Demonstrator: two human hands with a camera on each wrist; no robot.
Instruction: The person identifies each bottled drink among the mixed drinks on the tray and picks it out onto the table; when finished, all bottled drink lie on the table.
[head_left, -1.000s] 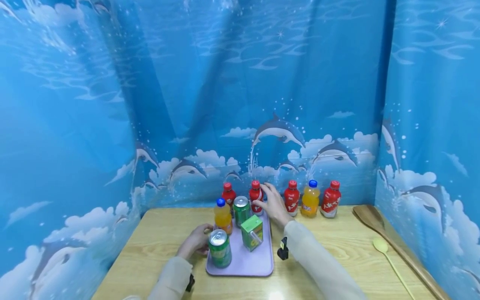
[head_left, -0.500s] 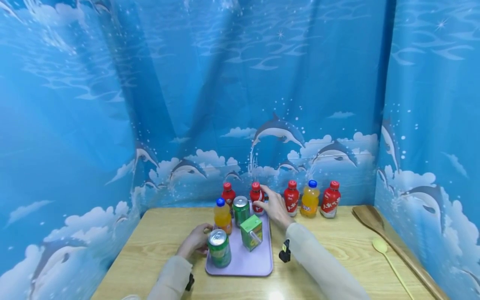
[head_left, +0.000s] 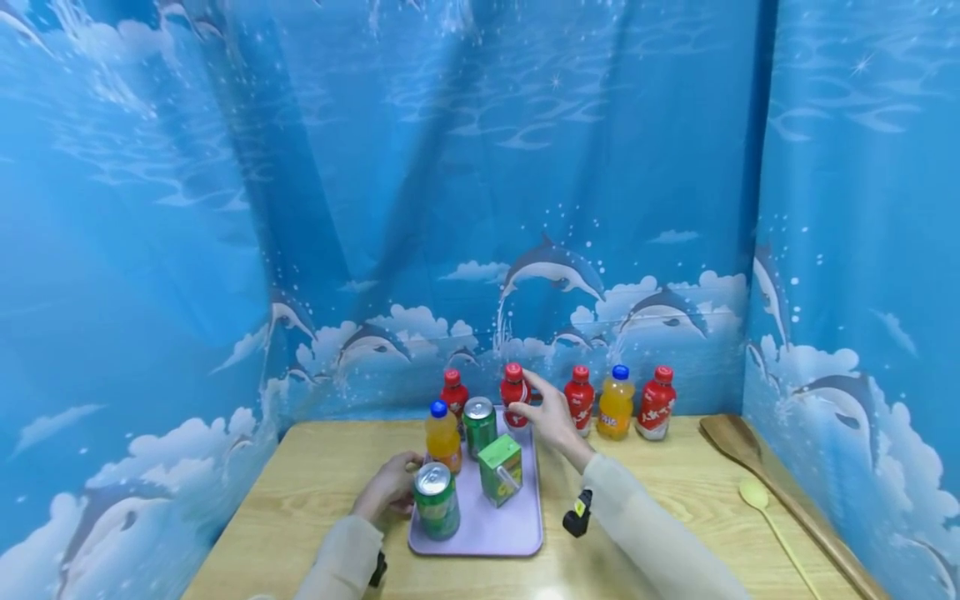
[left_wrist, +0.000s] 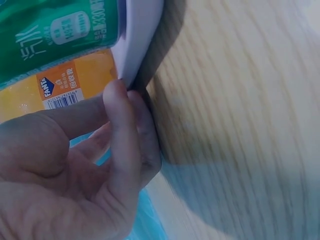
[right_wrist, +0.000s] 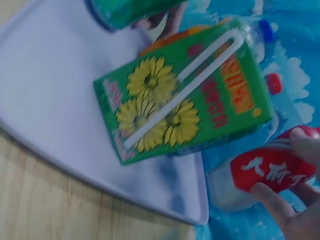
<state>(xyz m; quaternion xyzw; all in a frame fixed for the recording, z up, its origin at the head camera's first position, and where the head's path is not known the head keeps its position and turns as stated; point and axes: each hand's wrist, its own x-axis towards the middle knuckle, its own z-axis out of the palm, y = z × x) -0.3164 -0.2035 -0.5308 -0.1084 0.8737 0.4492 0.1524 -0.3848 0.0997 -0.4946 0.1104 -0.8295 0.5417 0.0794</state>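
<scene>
Right hand (head_left: pixel 551 412) grips a red-capped bottle (head_left: pixel 513 390) upright, lower centre of frame, at the far right corner of a lilac tray (head_left: pixel 480 552); base on tray or just above, cannot tell. Left hand (head_left: pixel 390 485), fingers curled, pinches tray's left rim. On tray: near can (head_left: pixel 437 510) lower left, green carton (head_left: pixel 500 472) right of it, far can (head_left: pixel 480 432) and orange bottle (head_left: pixel 444 442) farther up. Right of centre: two red bottles (head_left: pixel 656 408) flank a blue-capped bottle (head_left: pixel 616 408). Lower right: wooden spatula (head_left: pixel 731 439), yellow spoon (head_left: pixel 753 493).

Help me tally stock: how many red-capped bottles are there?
4: one bottle in the right hand, one partly hidden behind the far can, one left and one right of the rightmost orange bottle.
</scene>
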